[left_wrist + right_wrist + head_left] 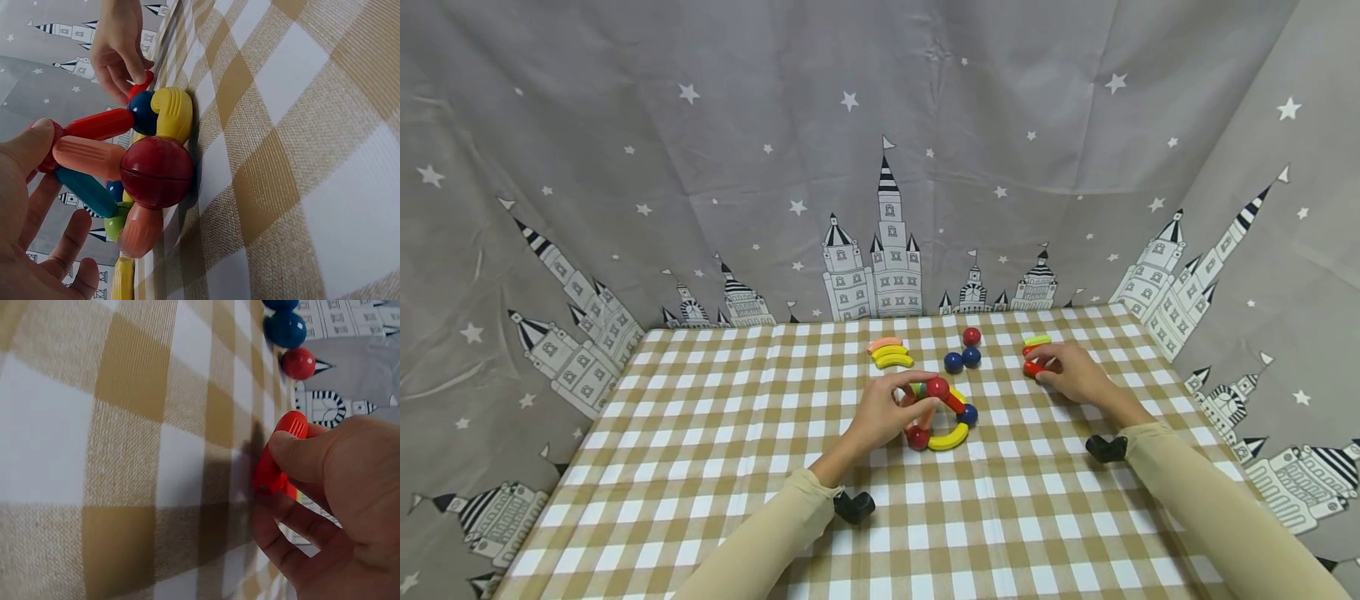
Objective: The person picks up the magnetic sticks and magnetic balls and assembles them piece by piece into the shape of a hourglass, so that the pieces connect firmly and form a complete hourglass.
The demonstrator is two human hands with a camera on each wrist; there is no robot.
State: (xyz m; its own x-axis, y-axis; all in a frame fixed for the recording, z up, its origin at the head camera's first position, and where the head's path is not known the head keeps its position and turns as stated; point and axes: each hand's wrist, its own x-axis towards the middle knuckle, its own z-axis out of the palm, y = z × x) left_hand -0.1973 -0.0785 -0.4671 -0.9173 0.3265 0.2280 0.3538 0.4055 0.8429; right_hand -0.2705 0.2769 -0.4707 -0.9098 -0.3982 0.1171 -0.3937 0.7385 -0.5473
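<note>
My left hand [880, 410] pinches the red ball [937, 387] at the top of a framework of toy rods and balls. From that ball, a red rod [101, 124], a salmon rod [87, 156] and a teal rod [86, 190] slope down to the base. A dark red ball [156, 172], a blue ball [968, 415] and a green piece [114, 225] sit lower, with a curved yellow piece [950, 438] along the base. On the right, my right hand [1075, 375] holds a short red rod [281, 453] between thumb and fingers, close over the tablecloth.
Behind the framework lie two blue balls [953, 362] and a red ball [972, 337]. Curved yellow pieces [892, 359] and a salmon one [885, 343] are grouped back left. A yellow-green rod [1037, 340] lies beyond my right hand. A grey castle-print curtain [1000, 83] hangs behind the checked tablecloth [700, 467].
</note>
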